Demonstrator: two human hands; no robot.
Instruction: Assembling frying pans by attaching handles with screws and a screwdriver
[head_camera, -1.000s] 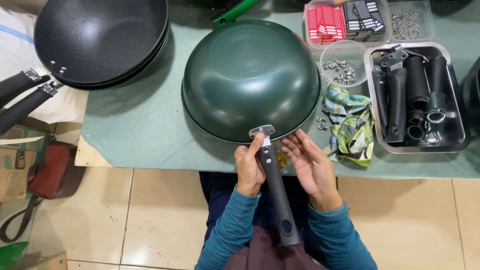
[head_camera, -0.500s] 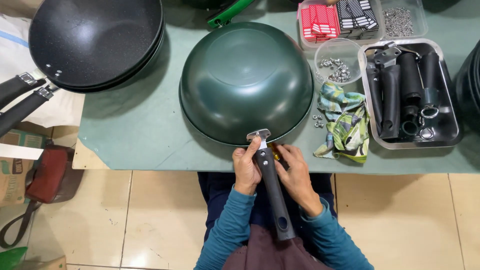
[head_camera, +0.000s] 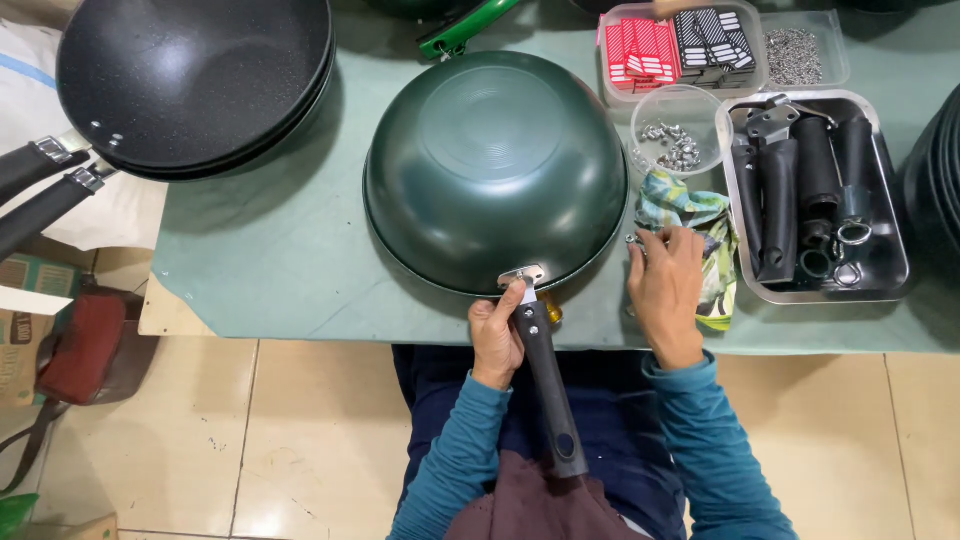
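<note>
A dark green wok (head_camera: 495, 165) lies upside down on the green table cover (head_camera: 280, 270). Its black handle (head_camera: 548, 385) points toward me, joined by a metal bracket (head_camera: 522, 276). My left hand (head_camera: 497, 335) grips the top of that handle just below the bracket. My right hand (head_camera: 665, 290) has reached out to the right and rests on a patterned cloth (head_camera: 690, 215), its fingertips pinching at a small metal screw (head_camera: 634, 241). Whether the screw is lifted I cannot tell.
Stacked black pans (head_camera: 190, 80) with handles sit at the far left. A clear bowl of screws (head_camera: 672, 135), a metal tray of black handles (head_camera: 815, 200), red and black packets (head_camera: 680, 45) and another screw box (head_camera: 795, 50) stand right. A red bag (head_camera: 85, 345) lies on the floor.
My right hand left the handle and moved right onto the patterned cloth, to a small screw. The left hand stays on the handle.
</note>
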